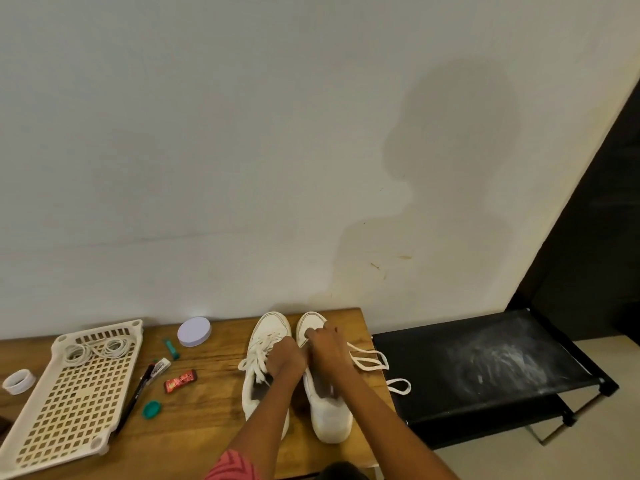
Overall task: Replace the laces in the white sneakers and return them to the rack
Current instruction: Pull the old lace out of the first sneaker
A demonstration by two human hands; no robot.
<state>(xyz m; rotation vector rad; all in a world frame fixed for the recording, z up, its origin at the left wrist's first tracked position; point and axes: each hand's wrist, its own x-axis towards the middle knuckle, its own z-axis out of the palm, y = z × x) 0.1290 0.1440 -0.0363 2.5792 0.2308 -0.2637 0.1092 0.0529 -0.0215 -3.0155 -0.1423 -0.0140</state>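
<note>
Two sneakers: both stand side by side on the wooden table (pixel 214 386), soles down, toes toward the wall (pixel 242 150).
Surface: brown wood grain; its far edge meets the pale wall, which carries the person's shadow.
Room: black shoe rack (pixel 485 372) stands just right of the table, its top shelf dusted with white marks; a lower shelf shows beneath.
Left sneaker (pixel 265 362): laced, lace ends loose over the tongue; long axis runs from near edge to wall, heel toward the person.
Right sneaker (pixel 327 410): same axis and heading, parallel to its pair and just beside it.
Lace (pixel 369 358): one white lace trails from the right sneaker in loops across the table's right edge toward the rack.
Left hand (pixel 285 358): fingers curled down at the inner side of the right sneaker's throat; what they pinch cannot be told.
Right hand (pixel 327 344): fingers curled over the front of the right sneaker near the toe cap; the grasp itself is hidden.
Tray (pixel 76 403): one cream perforated plastic tray at the table's left, holding a coiled bundle of pale laces (pixel 98 351).
Small items, counted: one round white lid (pixel 194 331), one tape roll (pixel 18 381), one black pen (pixel 135 396), one red wrapper (pixel 180 381), one teal cap (pixel 151 408).
</note>
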